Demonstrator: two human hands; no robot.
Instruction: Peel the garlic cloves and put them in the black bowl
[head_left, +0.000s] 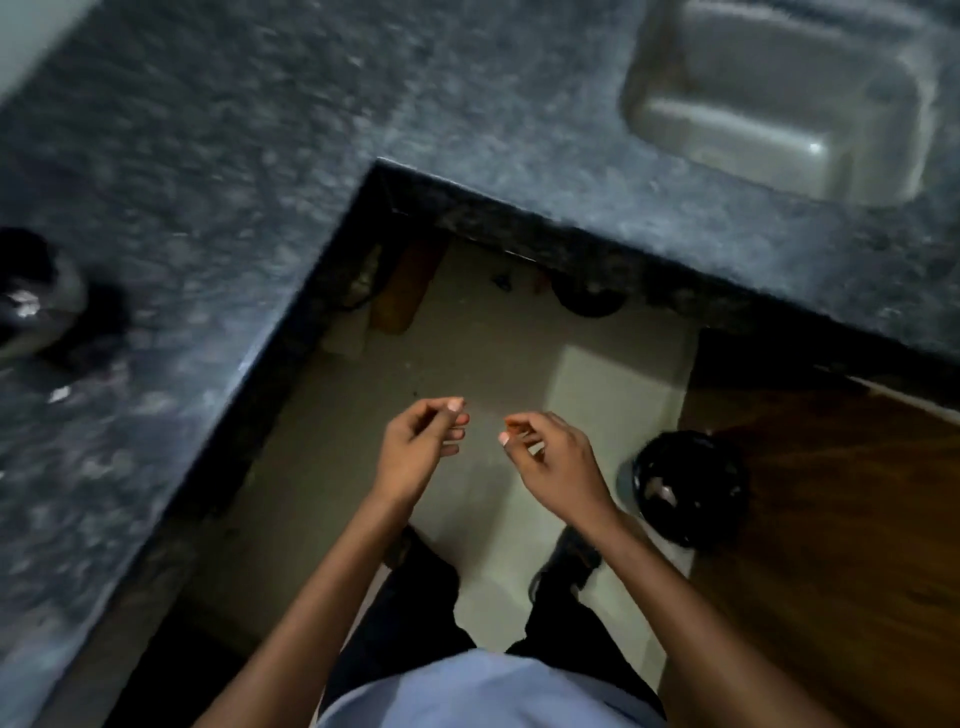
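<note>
Two bare hands, left hand (421, 447) and right hand (550, 457). One steel sink (779, 93) upper right. One black bin (691, 493) on floor. One dark speckled L-shaped stone counter (208, 156). One blurry dark shiny object (36, 296) at left edge.

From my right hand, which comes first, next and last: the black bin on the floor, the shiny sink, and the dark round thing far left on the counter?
From the right hand:
1. Black bin, on the floor just right of it.
2. Sink, up at top right.
3. Dark round thing, at the counter's far left edge.

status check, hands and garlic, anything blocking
Left hand and right hand out over the floor, fingers curled; any garlic in them too blurred to tell. Dark round container on the floor at right. Nothing blocking.
</note>
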